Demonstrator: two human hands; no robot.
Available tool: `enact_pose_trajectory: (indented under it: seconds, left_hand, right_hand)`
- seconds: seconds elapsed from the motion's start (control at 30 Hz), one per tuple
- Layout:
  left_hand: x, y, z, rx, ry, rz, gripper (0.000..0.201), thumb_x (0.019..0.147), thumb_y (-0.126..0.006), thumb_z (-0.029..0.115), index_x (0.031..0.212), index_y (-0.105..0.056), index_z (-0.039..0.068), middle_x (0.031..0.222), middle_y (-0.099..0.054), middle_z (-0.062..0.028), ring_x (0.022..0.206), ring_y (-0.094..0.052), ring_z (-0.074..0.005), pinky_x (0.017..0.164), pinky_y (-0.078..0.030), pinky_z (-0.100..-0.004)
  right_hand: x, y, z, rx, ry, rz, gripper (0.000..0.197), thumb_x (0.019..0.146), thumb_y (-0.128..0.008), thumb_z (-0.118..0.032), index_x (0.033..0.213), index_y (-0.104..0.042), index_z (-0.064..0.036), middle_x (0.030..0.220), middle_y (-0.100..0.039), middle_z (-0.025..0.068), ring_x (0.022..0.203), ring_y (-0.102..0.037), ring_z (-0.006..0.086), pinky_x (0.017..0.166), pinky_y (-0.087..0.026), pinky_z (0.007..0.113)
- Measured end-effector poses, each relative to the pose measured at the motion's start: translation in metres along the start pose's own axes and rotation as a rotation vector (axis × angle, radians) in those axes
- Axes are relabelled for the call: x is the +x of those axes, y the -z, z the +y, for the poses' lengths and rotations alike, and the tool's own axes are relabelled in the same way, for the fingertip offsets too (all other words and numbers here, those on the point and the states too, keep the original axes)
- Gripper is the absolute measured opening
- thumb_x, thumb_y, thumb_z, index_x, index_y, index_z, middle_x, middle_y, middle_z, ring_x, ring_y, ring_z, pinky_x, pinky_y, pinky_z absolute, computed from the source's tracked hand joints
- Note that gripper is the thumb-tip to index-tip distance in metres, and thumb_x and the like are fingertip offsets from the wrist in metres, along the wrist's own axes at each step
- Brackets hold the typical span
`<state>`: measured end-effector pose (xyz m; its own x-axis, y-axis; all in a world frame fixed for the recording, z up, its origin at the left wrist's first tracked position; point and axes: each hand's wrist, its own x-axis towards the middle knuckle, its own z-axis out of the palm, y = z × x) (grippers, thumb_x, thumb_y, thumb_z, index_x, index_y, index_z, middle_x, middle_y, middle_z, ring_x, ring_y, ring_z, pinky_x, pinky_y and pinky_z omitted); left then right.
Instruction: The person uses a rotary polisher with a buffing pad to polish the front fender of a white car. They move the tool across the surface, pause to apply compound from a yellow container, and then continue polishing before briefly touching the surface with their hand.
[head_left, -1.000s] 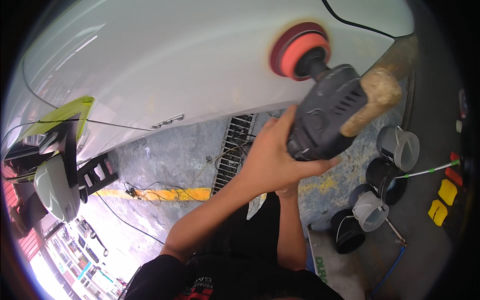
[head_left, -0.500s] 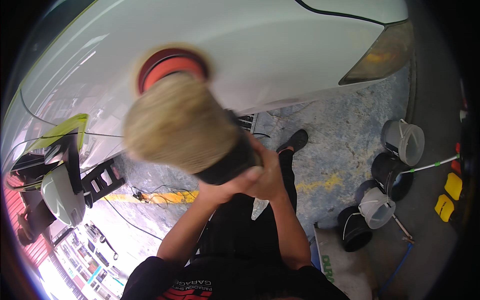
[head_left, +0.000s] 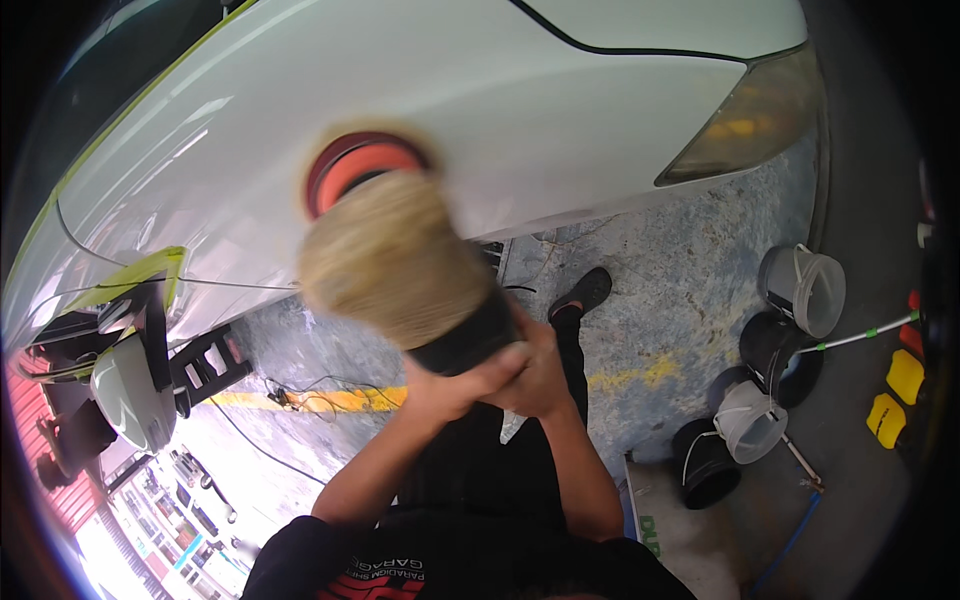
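A car polisher [head_left: 385,265] with a tan, cloth-like wrapped body and a black rear end is held in front of me. Its red backing plate and pale pad [head_left: 368,170] lie against the white car panel [head_left: 540,130], and the pad's rim is blurred. My left hand [head_left: 450,388] is wrapped around the underside of the black end. Pressed close beside it, my right hand [head_left: 540,370] grips the same end from the right. Some fingers of both hands are hidden behind the tool.
A cloudy headlight [head_left: 745,125] sits at the panel's right end. Masking tape [head_left: 150,268] edges the mirror area. Several buckets [head_left: 805,285] line the right side, near yellow objects [head_left: 905,376]. A cable [head_left: 265,445] and a coil of wires [head_left: 330,392] lie on the floor.
The polisher has moved right and slightly down across the panel, with both hands still on it. My view has shifted slightly too.
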<state>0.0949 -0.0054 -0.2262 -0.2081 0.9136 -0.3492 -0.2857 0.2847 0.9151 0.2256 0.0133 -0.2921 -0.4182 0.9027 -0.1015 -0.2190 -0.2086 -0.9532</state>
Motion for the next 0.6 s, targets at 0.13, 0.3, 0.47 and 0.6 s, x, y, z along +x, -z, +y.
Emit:
enact_pose_trajectory:
  seconds: [0.13, 0.3, 0.47, 0.6]
  left_hand:
    - [0.002, 0.001, -0.004, -0.189, -0.127, 0.032, 0.057, 0.083, -0.092, 0.032, 0.124, -0.064, 0.004, 0.112, -0.066, -0.0078, 0.107, -0.065, -0.0210, 0.103, -0.052, -0.0389]
    - [0.019, -0.039, 0.003, 0.095, -0.006, -0.053, 0.060, 0.081, -0.097, 0.025, 0.126, -0.067, 0.000, 0.114, -0.075, -0.0114, 0.107, -0.073, -0.0220, 0.098, -0.058, -0.0376]
    - [0.043, -0.081, 0.011, 0.214, 0.019, -0.126, 0.074, 0.077, -0.102, 0.025, 0.134, -0.066, -0.004, 0.124, -0.077, -0.0148, 0.114, -0.075, -0.0228, 0.102, -0.058, -0.0385]
    - [0.022, -0.062, 0.010, 0.072, 0.089, -0.058, 0.071, 0.077, -0.100, 0.038, 0.127, -0.068, -0.001, 0.119, -0.074, -0.0122, 0.112, -0.072, -0.0229, 0.101, -0.057, -0.0391]
  right_hand:
    - [0.005, 0.005, -0.001, -0.172, -0.097, -0.170, 0.067, 0.066, -0.097, -0.020, 0.124, -0.068, -0.0030, 0.112, -0.077, 0.0148, 0.104, -0.079, 0.0293, 0.093, -0.060, 0.039]
    - [0.002, 0.038, -0.002, -0.002, -0.005, 0.007, 0.073, 0.069, -0.099, -0.019, 0.133, -0.070, -0.0007, 0.118, -0.080, 0.0124, 0.108, -0.079, 0.0249, 0.095, -0.061, 0.039]
    - [-0.005, 0.062, -0.006, 0.096, -0.021, 0.094, 0.051, 0.075, -0.098, -0.020, 0.118, -0.078, 0.0000, 0.114, -0.081, 0.0112, 0.105, -0.079, 0.0230, 0.093, -0.062, 0.040]
    - [-0.009, 0.050, -0.012, 0.061, -0.076, 0.074, 0.069, 0.073, -0.100, -0.022, 0.131, -0.070, 0.0003, 0.120, -0.079, 0.0134, 0.111, -0.078, 0.0245, 0.098, -0.060, 0.040]
